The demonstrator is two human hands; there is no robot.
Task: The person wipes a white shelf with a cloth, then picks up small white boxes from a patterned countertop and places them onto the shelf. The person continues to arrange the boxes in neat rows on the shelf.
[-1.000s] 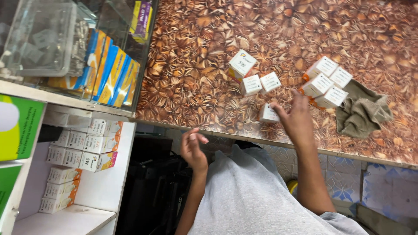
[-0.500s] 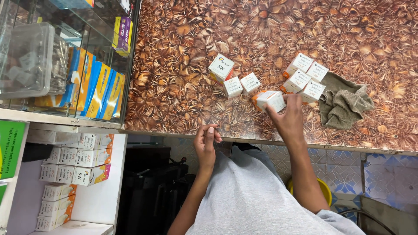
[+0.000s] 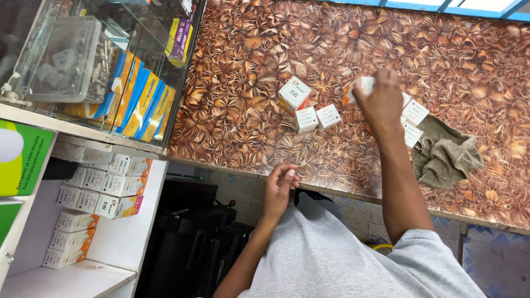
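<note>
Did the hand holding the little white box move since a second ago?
Yes. The right hand with its small white box moved away from the counter's near edge, up beside the box cluster next to the grey cloth.

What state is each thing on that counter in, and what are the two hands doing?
Right hand: closed on a small white box, raised over the counter.
Left hand: empty, curled at the counter edge.
Three white boxes: shut, resting together.
Grey cloth: crumpled, lying flat.
Shelf boxes: stacked, shut.
</note>
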